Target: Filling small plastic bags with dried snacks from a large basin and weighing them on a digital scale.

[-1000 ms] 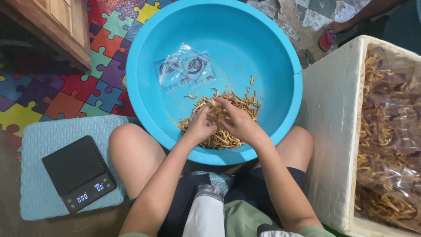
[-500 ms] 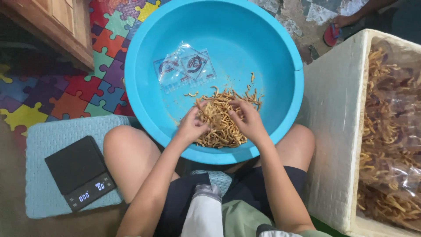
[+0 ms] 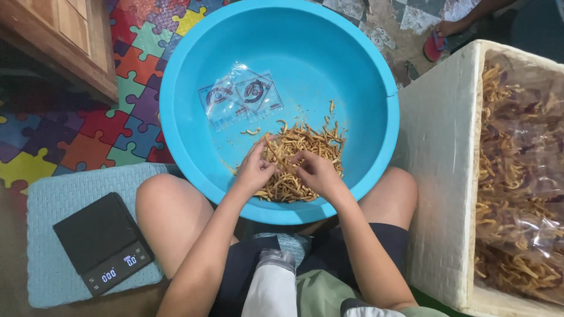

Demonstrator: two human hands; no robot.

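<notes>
A big blue plastic basin (image 3: 194, 64) rests against my knees. A heap of thin golden fried snack sticks (image 3: 305, 144) lies in its near half. My left hand (image 3: 254, 170) and my right hand (image 3: 316, 171) sit side by side on the near part of the heap, fingers curled into the sticks. Whether either hand has actually closed on sticks is hard to tell. Two clear empty plastic bags with dark round prints (image 3: 239, 97) lie flat on the basin floor beyond the heap.
A black digital kitchen scale (image 3: 101, 242) sits on a pale blue mat (image 3: 50, 194) at the left. A white foam box (image 3: 437, 147) at the right holds bagged snack sticks (image 3: 520, 176). Colourful puzzle floor mats (image 3: 88, 135), a wooden cabinet (image 3: 64, 41), another person's foot (image 3: 440, 35).
Both hands have stayed on the heap, shifting slightly and working through the sticks. The view has drifted a little; the basin and bags have not moved.
</notes>
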